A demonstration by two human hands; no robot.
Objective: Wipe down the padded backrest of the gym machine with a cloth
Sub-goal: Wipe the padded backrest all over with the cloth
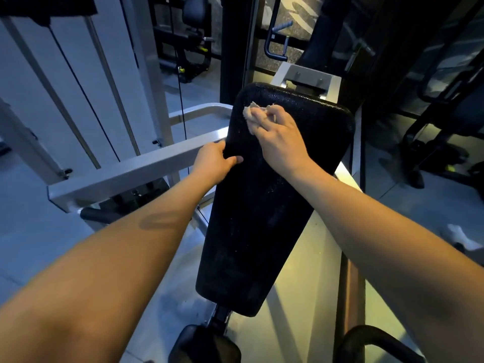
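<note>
The room is dim and looks blue. A warm yellow glow lies on the floor (309, 258) at the lower right. The black backrest (262, 205) shows small pale shiny specks. Straight bars bend near the edges. The far corners are dark and a little blurry.

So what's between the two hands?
Only bare black pad, in the head view. The left hand grips its edge; the right hand presses a cloth higher up.
</note>
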